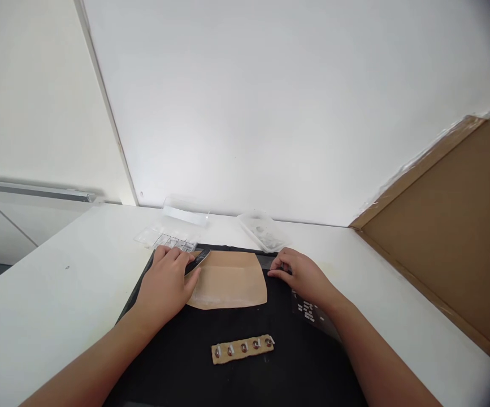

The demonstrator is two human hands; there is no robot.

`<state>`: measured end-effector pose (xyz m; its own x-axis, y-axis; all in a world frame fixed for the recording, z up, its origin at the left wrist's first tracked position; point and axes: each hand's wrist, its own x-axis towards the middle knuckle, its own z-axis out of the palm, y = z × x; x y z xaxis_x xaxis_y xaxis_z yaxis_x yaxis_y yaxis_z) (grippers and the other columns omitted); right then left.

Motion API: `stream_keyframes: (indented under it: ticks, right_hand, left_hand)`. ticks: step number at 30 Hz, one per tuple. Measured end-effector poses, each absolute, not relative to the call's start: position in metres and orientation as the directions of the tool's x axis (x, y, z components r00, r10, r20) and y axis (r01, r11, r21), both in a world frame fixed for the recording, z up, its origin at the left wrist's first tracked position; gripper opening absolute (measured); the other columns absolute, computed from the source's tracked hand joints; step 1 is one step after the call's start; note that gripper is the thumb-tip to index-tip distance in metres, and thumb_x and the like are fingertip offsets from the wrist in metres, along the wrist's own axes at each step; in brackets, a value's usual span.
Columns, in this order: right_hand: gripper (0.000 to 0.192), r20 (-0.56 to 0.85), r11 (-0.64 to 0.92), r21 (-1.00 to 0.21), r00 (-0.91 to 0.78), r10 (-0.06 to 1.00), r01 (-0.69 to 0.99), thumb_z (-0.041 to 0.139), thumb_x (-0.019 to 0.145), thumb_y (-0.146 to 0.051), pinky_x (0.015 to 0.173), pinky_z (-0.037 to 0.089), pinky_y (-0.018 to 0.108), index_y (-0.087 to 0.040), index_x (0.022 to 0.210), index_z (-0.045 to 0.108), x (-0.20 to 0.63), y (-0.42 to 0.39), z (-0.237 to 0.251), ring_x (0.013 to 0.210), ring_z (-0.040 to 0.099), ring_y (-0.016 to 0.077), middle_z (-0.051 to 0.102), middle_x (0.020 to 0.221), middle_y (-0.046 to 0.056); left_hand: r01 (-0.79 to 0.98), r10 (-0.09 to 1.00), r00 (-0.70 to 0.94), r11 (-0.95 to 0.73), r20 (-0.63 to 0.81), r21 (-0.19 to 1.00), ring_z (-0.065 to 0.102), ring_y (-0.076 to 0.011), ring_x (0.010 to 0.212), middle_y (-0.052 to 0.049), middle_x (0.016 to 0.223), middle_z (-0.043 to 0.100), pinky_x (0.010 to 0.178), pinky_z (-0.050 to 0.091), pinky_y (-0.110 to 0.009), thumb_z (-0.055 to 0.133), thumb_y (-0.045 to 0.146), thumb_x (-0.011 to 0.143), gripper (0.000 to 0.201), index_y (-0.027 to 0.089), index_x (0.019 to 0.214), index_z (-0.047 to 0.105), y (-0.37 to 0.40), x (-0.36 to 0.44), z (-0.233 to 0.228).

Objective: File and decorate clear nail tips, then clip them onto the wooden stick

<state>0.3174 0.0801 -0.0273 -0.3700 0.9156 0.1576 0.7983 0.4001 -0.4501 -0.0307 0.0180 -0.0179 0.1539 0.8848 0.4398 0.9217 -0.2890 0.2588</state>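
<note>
My left hand (169, 278) is closed round a slim black handheld tool (197, 261), whose exact kind I cannot make out. It rests over the left side of a tan paper sheet (232, 280) with curved edges. On the right, my right hand (298, 274) has its fingers pinched together at the far right of the black mat (236, 322). Something small and dark may be between them, mostly hidden. A brown cardboard strip (242, 349) with several shiny round pieces and small white tabs lies nearer to me.
Beside my right forearm lies a dark sheet with small white pieces (308, 311). Behind the mat are a clear plastic tray (265, 233), a transparent package (185, 213) and a clear bag of grey parts (170, 240). A white wall and a cardboard panel (448, 226) bound the white table.
</note>
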Motion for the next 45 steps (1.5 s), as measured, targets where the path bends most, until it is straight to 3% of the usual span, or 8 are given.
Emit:
stream_keyframes:
  ticks: [8, 15, 21, 25, 30, 34, 40, 45]
  right_hand:
    - [0.020, 0.226, 0.440, -0.466, -0.378, 0.898, 0.767, 0.063, 0.096, -0.041, 0.079, 0.049, 0.035, -0.023, 0.089, 0.069, 0.311, 0.072, -0.013, 0.087, 0.066, 0.0207, 0.072, 0.093, 0.003]
    - [0.028, 0.318, 0.345, -0.651, -0.169, 0.933, 0.676, 0.067, 0.093, -0.050, 0.069, 0.053, 0.034, -0.024, 0.103, 0.068, 0.297, 0.058, 0.000, 0.074, 0.068, 0.0192, 0.076, 0.089, 0.002]
    - [0.025, 0.307, 0.335, -0.761, -0.146, 0.940, 0.556, 0.070, 0.092, -0.048, 0.072, 0.058, 0.035, -0.025, 0.101, 0.074, 0.281, 0.047, 0.003, 0.078, 0.073, 0.0201, 0.078, 0.089, 0.003]
    - [0.024, 0.300, 0.420, -0.749, -0.303, 0.905, 0.513, 0.068, 0.095, -0.042, 0.079, 0.061, 0.035, -0.025, 0.110, 0.075, 0.267, 0.039, 0.001, 0.086, 0.074, 0.0201, 0.078, 0.098, 0.004]
    - [0.018, 0.302, 0.497, -0.710, -0.421, 0.855, 0.500, 0.064, 0.098, -0.036, 0.074, 0.059, 0.032, -0.024, 0.101, 0.076, 0.257, 0.035, -0.003, 0.085, 0.072, 0.0188, 0.077, 0.097, 0.004]
    - [0.018, 0.349, 0.518, -0.712, -0.401, 0.847, 0.474, 0.062, 0.100, -0.034, 0.078, 0.056, 0.031, -0.024, 0.093, 0.075, 0.255, 0.031, -0.001, 0.086, 0.071, 0.0176, 0.076, 0.094, 0.003]
    - [0.024, 0.404, 0.521, -0.728, -0.334, 0.852, 0.447, 0.063, 0.100, -0.039, 0.069, 0.052, 0.030, -0.024, 0.082, 0.068, 0.242, 0.017, 0.004, 0.076, 0.067, 0.0162, 0.072, 0.083, 0.001]
    - [0.021, 0.548, 0.594, -0.623, -0.259, 0.796, 0.508, 0.058, 0.103, -0.036, 0.068, 0.050, 0.031, -0.024, 0.086, 0.061, 0.226, 0.009, -0.002, 0.072, 0.065, 0.0161, 0.068, 0.080, 0.001]
  left_hand:
    - [0.925, 0.895, 0.160, -0.284, 0.417, 0.254, 0.055, -0.0333, 0.100, -0.010, 0.094, 0.071, 0.087, 0.048, -0.047, 0.063, 0.033, 0.097, 0.017, 0.019, 0.102, 0.071, 0.023, -0.035, -0.021]
    - [0.918, 0.886, 0.181, -0.309, 0.427, 0.251, 0.062, -0.0292, 0.091, -0.010, 0.095, 0.069, 0.087, 0.048, -0.047, 0.044, 0.026, 0.105, 0.025, 0.017, 0.099, 0.068, 0.027, -0.037, -0.018]
    - [0.879, 0.898, 0.137, -0.305, 0.418, 0.367, 0.067, -0.0265, 0.091, -0.009, 0.103, 0.069, 0.076, 0.051, -0.039, 0.037, 0.030, 0.108, 0.023, 0.019, 0.106, 0.057, 0.022, -0.033, -0.003]
    - [0.846, 0.907, 0.164, -0.331, 0.388, 0.418, 0.069, -0.0223, 0.077, -0.003, 0.090, 0.069, 0.067, 0.049, -0.034, 0.034, 0.032, 0.110, 0.021, 0.022, 0.110, 0.052, 0.013, -0.025, 0.001]
    - [0.830, 0.881, 0.198, -0.384, 0.429, 0.405, 0.071, -0.0227, 0.075, -0.003, 0.087, 0.070, 0.064, 0.049, -0.033, 0.037, 0.032, 0.109, 0.019, 0.023, 0.116, 0.053, 0.004, -0.015, 0.000]
    - [0.802, 0.873, 0.230, -0.421, 0.430, 0.424, 0.072, -0.0237, 0.084, -0.005, 0.098, 0.072, 0.069, 0.051, -0.034, 0.038, 0.030, 0.109, 0.019, 0.023, 0.116, 0.055, 0.000, -0.010, 0.002]
    - [0.725, 0.864, 0.290, -0.479, 0.413, 0.495, 0.070, -0.0224, 0.089, -0.005, 0.101, 0.072, 0.075, 0.053, -0.035, 0.038, 0.028, 0.110, 0.024, 0.022, 0.119, 0.059, -0.009, 0.001, -0.002]
    - [0.630, 0.848, 0.326, -0.525, 0.418, 0.572, 0.068, -0.0187, 0.089, -0.003, 0.100, 0.072, 0.083, 0.053, -0.034, 0.042, 0.026, 0.110, 0.029, 0.024, 0.132, 0.060, -0.015, 0.008, -0.006]
